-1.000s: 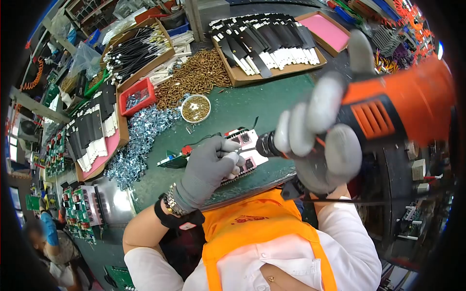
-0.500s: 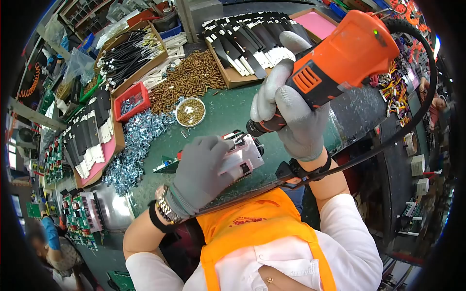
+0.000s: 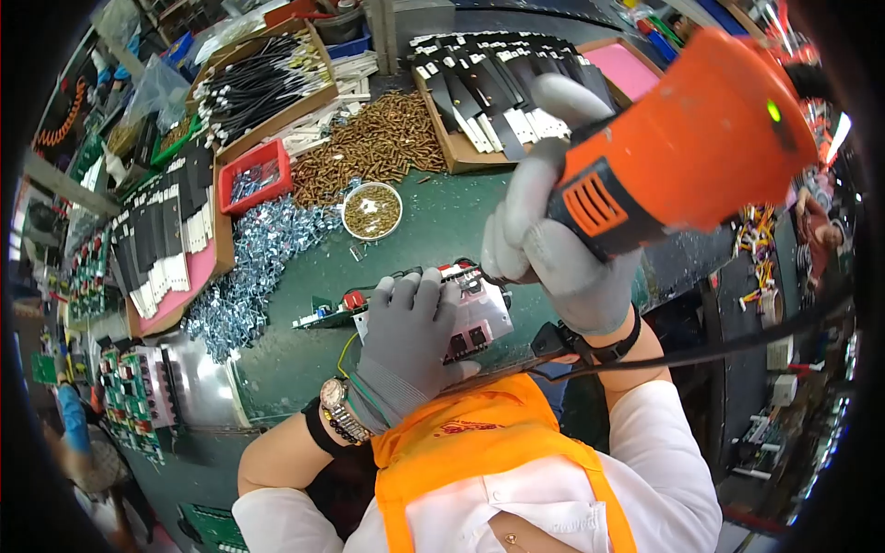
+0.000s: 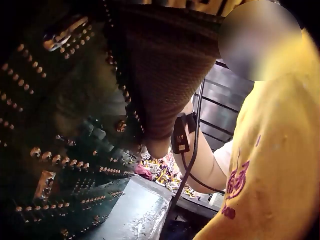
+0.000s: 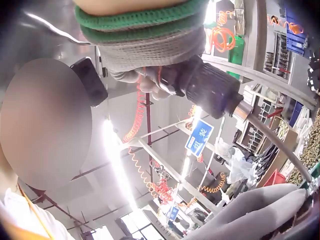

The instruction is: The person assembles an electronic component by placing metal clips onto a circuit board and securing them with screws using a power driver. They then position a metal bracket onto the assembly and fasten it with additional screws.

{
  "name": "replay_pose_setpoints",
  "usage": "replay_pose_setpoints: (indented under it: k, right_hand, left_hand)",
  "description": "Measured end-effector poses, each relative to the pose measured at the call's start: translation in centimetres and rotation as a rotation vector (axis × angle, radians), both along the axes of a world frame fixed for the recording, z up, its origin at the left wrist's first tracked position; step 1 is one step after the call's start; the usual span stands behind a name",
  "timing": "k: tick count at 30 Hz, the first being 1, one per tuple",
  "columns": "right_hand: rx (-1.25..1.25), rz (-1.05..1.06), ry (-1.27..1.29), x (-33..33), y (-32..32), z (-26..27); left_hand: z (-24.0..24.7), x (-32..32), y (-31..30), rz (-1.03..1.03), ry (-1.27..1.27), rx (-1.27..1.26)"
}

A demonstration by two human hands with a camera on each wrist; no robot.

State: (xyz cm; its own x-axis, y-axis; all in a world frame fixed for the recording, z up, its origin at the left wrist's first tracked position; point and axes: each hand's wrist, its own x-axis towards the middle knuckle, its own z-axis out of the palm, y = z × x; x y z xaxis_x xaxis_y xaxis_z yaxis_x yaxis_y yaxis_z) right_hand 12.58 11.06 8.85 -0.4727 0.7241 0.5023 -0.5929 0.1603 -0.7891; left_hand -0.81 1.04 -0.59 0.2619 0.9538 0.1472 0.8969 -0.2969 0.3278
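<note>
A circuit board assembly with a pinkish-white plate (image 3: 493, 315) lies on the green bench top. Across it rests my gloved left hand (image 3: 410, 323), fingers straight towards the far edge and thumb out at the near side. My gloved right hand (image 3: 553, 244) grips an orange and black electric screwdriver (image 3: 682, 138), held over the right part of the assembly. In the right wrist view its long metal bit (image 5: 277, 141) reaches down beside the left fingers (image 5: 260, 207). Rows of solder joints on the green board (image 4: 55, 162) fill the left wrist view's left side.
Behind the assembly are a white dish (image 3: 371, 211) of small screws, a pile of brass-coloured screws (image 3: 387, 138), silvery clips (image 3: 253, 276) and a red bin (image 3: 253, 177). Boxes hold black-and-white strips (image 3: 502, 92) and black cables (image 3: 263, 83). The screwdriver's black cord (image 3: 701, 341) crosses the right side.
My left hand's fingers, curled at the plate a second ago, have straightened across the assembly. The screwdriver has swung from the right to over the assembly's far side, its body turned nearer the head camera.
</note>
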Motion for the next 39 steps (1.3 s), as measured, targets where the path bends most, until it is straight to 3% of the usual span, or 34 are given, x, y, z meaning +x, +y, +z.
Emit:
replay_pose_setpoints:
  k: [4, 8, 12, 25, 26, 29, 31, 33, 35, 39]
  right_hand:
    - [0.052, 0.061, 0.043, -0.3, 0.4, -0.7]
    - [0.147, -0.048, -0.157, 0.7, 1.3, -2.0]
    - [0.144, 0.037, -0.089, 0.4, 1.3, -2.1]
    - [0.149, -0.001, -0.109, 0.5, 0.9, -2.8]
    - [0.149, -0.002, -0.099, 0.3, 0.9, -2.7]
    - [0.117, 0.001, -0.033, -0.6, 0.6, -2.8]
    - [0.063, -0.005, 0.046, -1.3, 0.2, -2.1]
    - [0.066, 0.013, 0.048, -1.0, 0.3, -2.4]
    - [0.101, 0.030, 0.030, -0.8, 0.5, -2.4]
    - [0.089, 0.072, 0.005, -1.0, 0.0, -1.5]
  left_hand:
    - [0.0, -0.2, 0.0, -0.015, -0.015, -0.013]
    - [-0.2, -0.3, -0.1, -0.006, -0.027, 0.006]
    - [-0.3, -0.3, -0.2, -0.015, -0.021, 0.012]
    - [-0.1, -0.6, -0.3, -0.029, -0.026, -0.054]
    - [0.3, -1.4, -0.3, -0.013, -0.014, -0.055]
    - [1.8, -6.6, 0.6, -0.032, -0.303, 0.133]
    - [2.0, -11.9, 2.3, 0.133, -0.251, 0.200]
    - [-0.8, -17.2, 4.1, 0.174, -0.091, -0.031]
    - [-5.5, -20.0, 5.5, 0.089, -0.002, -0.011]
    - [-8.9, -18.7, 7.1, 0.129, 0.197, -0.047]
